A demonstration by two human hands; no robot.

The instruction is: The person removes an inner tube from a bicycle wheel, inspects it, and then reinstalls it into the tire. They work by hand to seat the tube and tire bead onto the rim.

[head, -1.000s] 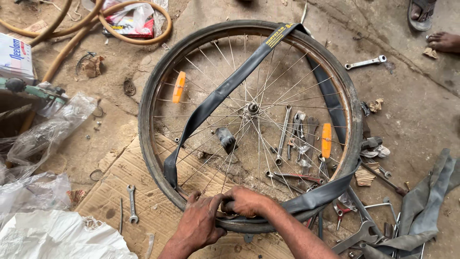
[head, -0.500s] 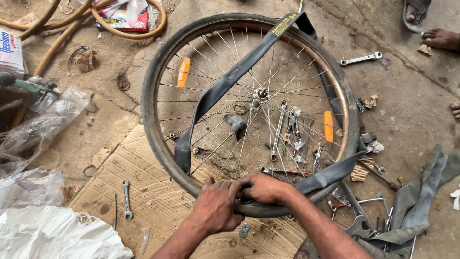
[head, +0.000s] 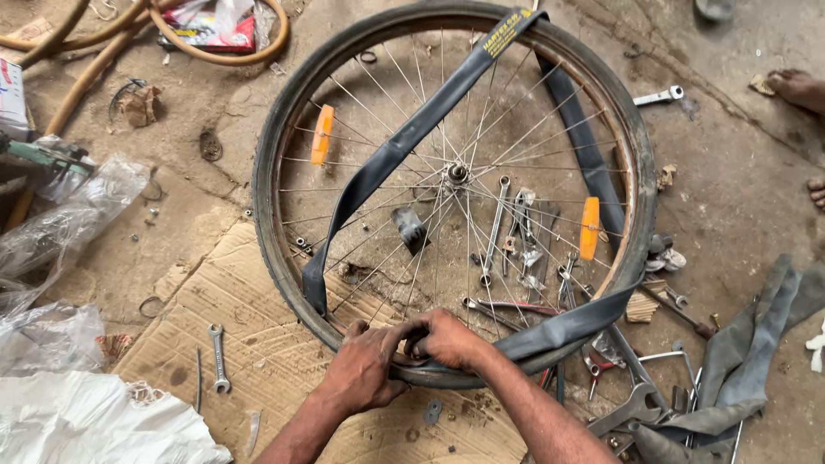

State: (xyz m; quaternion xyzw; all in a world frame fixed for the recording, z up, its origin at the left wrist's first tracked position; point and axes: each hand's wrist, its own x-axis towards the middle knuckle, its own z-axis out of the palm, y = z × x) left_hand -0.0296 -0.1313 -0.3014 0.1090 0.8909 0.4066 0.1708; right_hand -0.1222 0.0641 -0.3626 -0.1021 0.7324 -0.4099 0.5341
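While the spoked bicycle wheel with its worn black tyre (head: 284,112) lies flat on cardboard, your left hand (head: 365,369) clamps its near edge to steady it; your right hand (head: 447,339) pinches the limp black rubber inner tube (head: 404,142) there, apparently tucking it inside.

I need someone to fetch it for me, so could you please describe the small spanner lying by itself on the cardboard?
Start at the bicycle wheel lying flat on the ground, then look to the cardboard sheet under its lower-left edge. The small spanner lies there left of the left hand, alone on the cardboard, while the other tools are heaped inside and to the right of the wheel.
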